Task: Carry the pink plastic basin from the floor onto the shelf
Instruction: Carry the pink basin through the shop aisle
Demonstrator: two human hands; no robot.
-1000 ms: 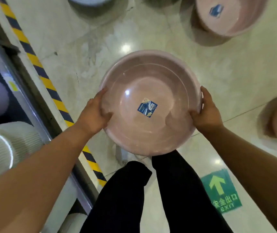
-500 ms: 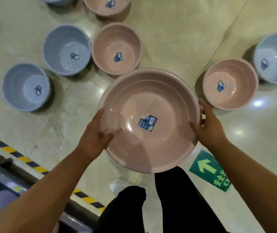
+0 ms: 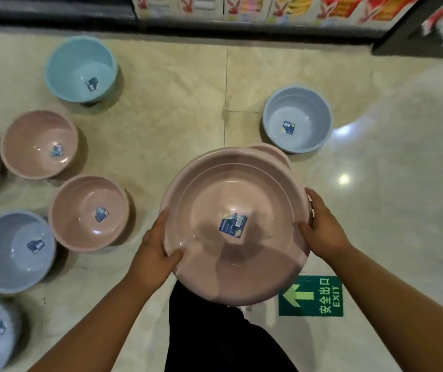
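Stepping forward, mind the basins on the floor at your left. Your left hand and right hand each clamp the rim of the pink basin, held before your legs; the smooth plastic could slip.

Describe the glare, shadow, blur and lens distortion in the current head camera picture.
Head view: ceiling lights leave bright glare spots on the glossy floor at right; a dark shadow falls across the near inside of the held pink basin, gripped by the left hand and right hand; the shelf goods at top are smeared by blur; wide-angle distortion stretches the forearms and curves the edges.
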